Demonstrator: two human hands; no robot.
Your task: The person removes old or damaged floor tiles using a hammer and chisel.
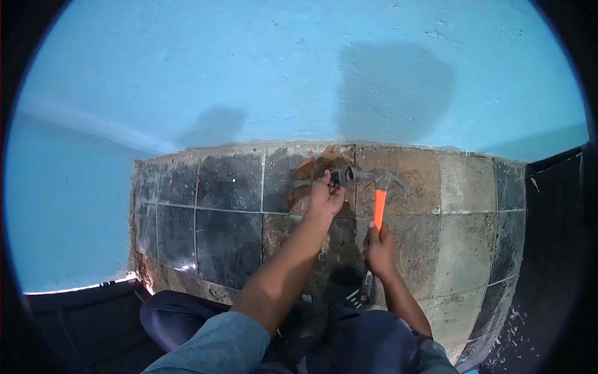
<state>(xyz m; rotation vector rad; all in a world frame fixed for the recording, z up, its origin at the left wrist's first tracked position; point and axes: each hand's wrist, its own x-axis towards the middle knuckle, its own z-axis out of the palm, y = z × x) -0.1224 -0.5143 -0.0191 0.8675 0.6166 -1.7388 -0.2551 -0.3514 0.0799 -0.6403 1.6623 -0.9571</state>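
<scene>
My left hand is closed around a chisel with a dark grip and a round grey guard at its right end. The chisel lies low over the tiles, and its metal blade points left into a broken, reddish patch. In my right hand is a claw hammer with an orange and black handle, fingers wrapped round the middle. Its metal head is just right of the chisel's guard, overlapping the same brown, dusty tile. My left fingers hide most of the chisel's grip.
A blue wall rises behind the tiled surface, and another closes off the left. Dark tiles lie left, brown and grey ones right. My bent knees are at the near edge. A dark panel stands at right.
</scene>
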